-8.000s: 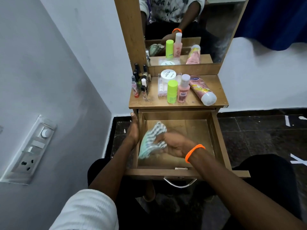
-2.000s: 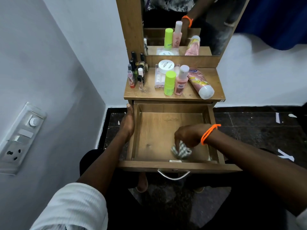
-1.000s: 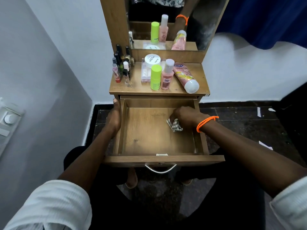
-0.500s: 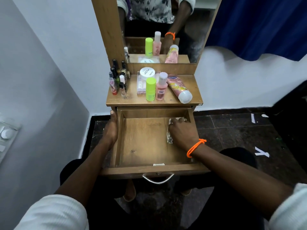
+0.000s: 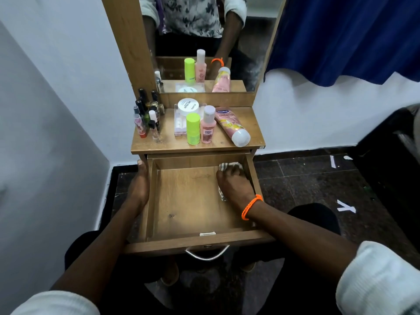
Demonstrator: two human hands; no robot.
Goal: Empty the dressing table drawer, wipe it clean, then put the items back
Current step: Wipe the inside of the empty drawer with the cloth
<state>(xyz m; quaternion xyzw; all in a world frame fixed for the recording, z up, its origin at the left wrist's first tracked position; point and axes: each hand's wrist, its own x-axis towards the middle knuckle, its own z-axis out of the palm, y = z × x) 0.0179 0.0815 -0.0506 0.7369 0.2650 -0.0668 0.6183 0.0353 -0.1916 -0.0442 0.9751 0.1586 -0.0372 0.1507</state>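
The wooden drawer [image 5: 181,241] stands pulled out, with nothing on its floor but the cloth. My right hand [image 5: 234,185] presses a checked cloth [image 5: 228,165] into the far right corner, fingers curled over it; most of the cloth is hidden under the hand. My left hand [image 5: 139,187] rests against the outside of the drawer's left wall, fingers straight. On the tabletop [image 5: 168,142] stand a lime-green bottle [image 5: 193,128], a pink bottle [image 5: 208,125], a white jar [image 5: 188,106] on a clear box, a pink tube [image 5: 231,126] lying down, and several nail polish bottles [image 5: 147,117].
A mirror [image 5: 204,42] rises behind the tabletop. A white wall closes in on the left and a blue curtain [image 5: 352,37] hangs at the upper right. Dark tiled floor [image 5: 306,178] lies to the right. A metal handle [image 5: 206,252] hangs from the drawer front.
My right hand has wiped the cloth from the drawer's front right up along the right side into the far right corner. My left hand has stayed on the left wall.
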